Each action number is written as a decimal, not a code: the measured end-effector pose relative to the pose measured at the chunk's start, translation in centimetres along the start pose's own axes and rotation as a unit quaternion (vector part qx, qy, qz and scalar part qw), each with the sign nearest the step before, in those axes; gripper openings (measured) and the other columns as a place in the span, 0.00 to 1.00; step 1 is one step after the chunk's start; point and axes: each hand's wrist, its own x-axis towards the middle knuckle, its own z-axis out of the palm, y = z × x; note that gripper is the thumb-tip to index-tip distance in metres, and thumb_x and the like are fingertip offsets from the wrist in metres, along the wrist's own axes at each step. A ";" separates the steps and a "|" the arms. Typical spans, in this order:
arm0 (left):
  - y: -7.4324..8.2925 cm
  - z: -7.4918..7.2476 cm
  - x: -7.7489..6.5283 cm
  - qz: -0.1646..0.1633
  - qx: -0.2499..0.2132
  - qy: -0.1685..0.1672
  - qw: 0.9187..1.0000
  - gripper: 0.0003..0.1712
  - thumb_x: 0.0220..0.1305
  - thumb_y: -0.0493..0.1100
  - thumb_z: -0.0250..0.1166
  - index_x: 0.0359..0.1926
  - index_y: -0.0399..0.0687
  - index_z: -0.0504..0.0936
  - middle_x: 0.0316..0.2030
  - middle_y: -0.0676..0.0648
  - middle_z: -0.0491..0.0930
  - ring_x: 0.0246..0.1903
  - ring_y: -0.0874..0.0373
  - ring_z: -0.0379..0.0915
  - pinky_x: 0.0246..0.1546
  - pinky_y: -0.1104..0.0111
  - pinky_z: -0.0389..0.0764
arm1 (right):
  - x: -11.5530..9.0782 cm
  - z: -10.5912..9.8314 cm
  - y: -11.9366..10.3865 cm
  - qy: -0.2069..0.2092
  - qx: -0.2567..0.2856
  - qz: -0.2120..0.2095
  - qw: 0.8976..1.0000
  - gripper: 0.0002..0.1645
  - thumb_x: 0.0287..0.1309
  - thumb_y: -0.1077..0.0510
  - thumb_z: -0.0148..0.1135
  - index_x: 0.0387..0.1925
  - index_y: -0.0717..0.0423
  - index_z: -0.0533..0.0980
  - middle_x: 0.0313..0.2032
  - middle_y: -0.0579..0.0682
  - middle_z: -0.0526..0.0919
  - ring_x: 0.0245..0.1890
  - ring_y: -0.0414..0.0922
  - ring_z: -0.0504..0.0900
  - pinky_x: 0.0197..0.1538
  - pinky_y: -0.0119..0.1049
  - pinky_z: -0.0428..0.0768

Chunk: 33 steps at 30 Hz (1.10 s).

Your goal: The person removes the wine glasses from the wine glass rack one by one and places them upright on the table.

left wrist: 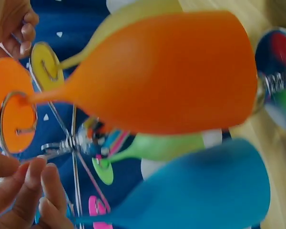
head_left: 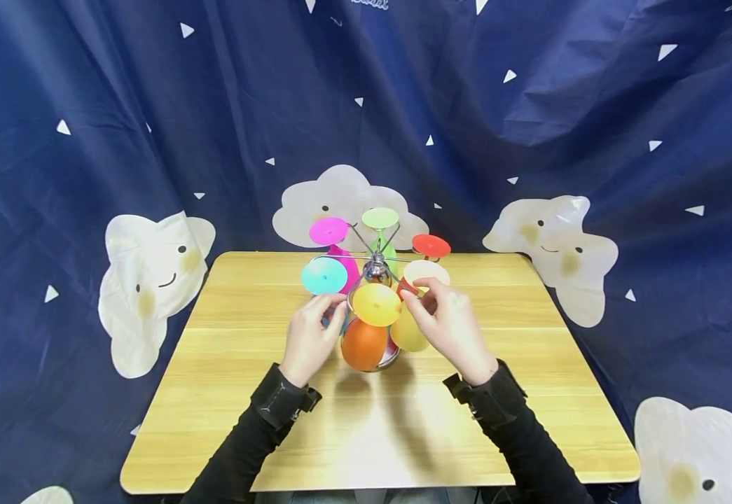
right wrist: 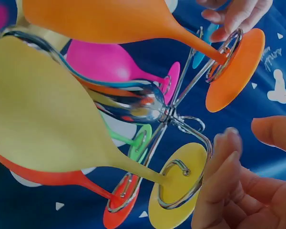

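Observation:
Colourful stemmed glasses hang upside down from a shiny metal glass rack (head_left: 377, 267) with curled wire hooks. My left hand (head_left: 312, 334) pinches the curled wire holding the orange glass (left wrist: 167, 71), its thumb and fingertips meeting by the glass's foot. Below these fingers in the left wrist view hangs the blue glass (left wrist: 200, 191). My right hand (head_left: 450, 322) is beside the yellow glass (right wrist: 52, 109), with thumb and fingers apart. Its fingertips come right up to the hook around the yellow foot (right wrist: 178, 191) in the right wrist view.
Magenta (head_left: 345, 269), green (right wrist: 142, 143) and red (head_left: 431, 245) glasses hang around the rack's far side. The rack stands on a wooden table (head_left: 246, 392). Behind hangs a dark blue curtain (head_left: 366, 133) with cloud prints.

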 end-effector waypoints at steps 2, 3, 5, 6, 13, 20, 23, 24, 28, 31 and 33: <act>0.3 0.3 0.0 -0.020 -0.029 -0.010 0.999 0.07 0.68 0.38 0.60 0.39 0.41 0.84 0.28 0.48 0.81 0.25 0.62 0.74 0.23 0.72 0.74 | 0.0 0.3 -0.2 -0.003 -0.003 0.013 1.000 0.16 0.59 0.51 0.67 0.42 0.57 0.80 0.20 0.45 0.78 0.19 0.39 0.75 0.23 0.34 0.74; 0.4 0.5 0.0 -0.035 -0.048 -0.014 0.998 0.08 0.69 0.38 0.59 0.38 0.40 0.84 0.28 0.48 0.82 0.23 0.61 0.75 0.23 0.72 0.75 | 0.0 0.4 -0.2 -0.005 -0.006 0.017 1.000 0.16 0.59 0.50 0.66 0.43 0.57 0.79 0.19 0.45 0.78 0.19 0.39 0.74 0.22 0.34 0.73; 0.6 0.7 0.2 -0.073 -0.099 -0.028 0.992 0.11 0.71 0.40 0.57 0.37 0.40 0.83 0.27 0.45 0.81 0.20 0.59 0.76 0.21 0.71 0.76 | 0.1 0.7 -0.4 -0.011 -0.008 0.021 1.000 0.17 0.59 0.49 0.66 0.43 0.56 0.79 0.19 0.44 0.78 0.19 0.39 0.74 0.22 0.34 0.73; 0.7 0.8 0.3 -0.093 -0.126 -0.035 0.987 0.12 0.71 0.42 0.56 0.36 0.40 0.82 0.26 0.44 0.81 0.19 0.58 0.76 0.19 0.71 0.76 | 0.1 0.8 -0.5 -0.014 -0.006 0.022 1.000 0.18 0.59 0.49 0.66 0.44 0.57 0.79 0.20 0.44 0.79 0.19 0.38 0.75 0.22 0.34 0.74; 1.1 1.2 1.1 -0.225 -0.254 -0.091 0.936 0.19 0.73 0.46 0.53 0.29 0.37 0.76 0.19 0.45 0.74 0.13 0.57 0.69 0.14 0.73 0.72 | 0.4 1.8 -1.2 -0.062 0.051 0.040 0.996 0.24 0.59 0.48 0.66 0.49 0.61 0.77 0.21 0.45 0.81 0.18 0.38 0.76 0.20 0.33 0.76; 2.2 0.6 1.9 -0.234 -0.241 -0.118 0.934 0.19 0.74 0.39 0.50 0.28 0.29 0.72 0.17 0.44 0.69 0.14 0.60 0.64 0.15 0.76 0.67 | 0.8 2.5 -1.0 -0.107 0.119 0.084 0.984 0.19 0.59 0.50 0.66 0.43 0.61 0.78 0.18 0.48 0.79 0.16 0.41 0.77 0.20 0.34 0.77; 3.6 -0.3 2.2 -0.221 -0.234 -0.123 0.939 0.18 0.74 0.36 0.49 0.27 0.27 0.71 0.17 0.42 0.68 0.14 0.60 0.63 0.16 0.77 0.66 | 1.1 2.3 -1.0 -0.125 0.158 0.112 0.973 0.16 0.59 0.51 0.66 0.39 0.60 0.75 0.17 0.50 0.79 0.15 0.46 0.78 0.20 0.36 0.79; 4.0 -0.6 2.3 -0.219 -0.232 -0.123 0.940 0.18 0.74 0.35 0.49 0.26 0.28 0.70 0.17 0.42 0.68 0.14 0.60 0.63 0.16 0.77 0.66 | 1.2 2.3 -1.0 -0.129 0.170 0.117 0.970 0.16 0.59 0.51 0.66 0.39 0.60 0.75 0.17 0.50 0.78 0.14 0.47 0.78 0.20 0.36 0.79; 4.5 -1.0 2.4 -0.225 -0.236 -0.123 0.937 0.18 0.74 0.34 0.48 0.25 0.29 0.69 0.16 0.47 0.67 0.15 0.60 0.63 0.17 0.78 0.66 | 1.4 2.2 -1.0 -0.148 0.221 0.139 0.954 0.16 0.61 0.53 0.64 0.40 0.61 0.73 0.16 0.51 0.78 0.14 0.50 0.77 0.19 0.34 0.78; 3.8 -0.6 2.3 -0.234 -0.254 -0.128 0.930 0.18 0.74 0.35 0.47 0.25 0.29 0.69 0.17 0.48 0.67 0.15 0.61 0.63 0.16 0.78 0.66 | 1.3 2.1 -1.0 -0.162 0.283 0.161 0.932 0.15 0.64 0.55 0.61 0.42 0.65 0.72 0.18 0.52 0.78 0.14 0.46 0.76 0.20 0.32 0.77; 2.9 -0.1 2.1 -0.241 -0.273 -0.133 0.922 0.19 0.75 0.37 0.47 0.26 0.29 0.69 0.17 0.48 0.66 0.14 0.61 0.62 0.16 0.77 0.65 | 1.3 2.1 -1.0 -0.167 0.330 0.178 0.912 0.15 0.66 0.57 0.59 0.43 0.67 0.70 0.19 0.51 0.79 0.14 0.43 0.76 0.21 0.30 0.76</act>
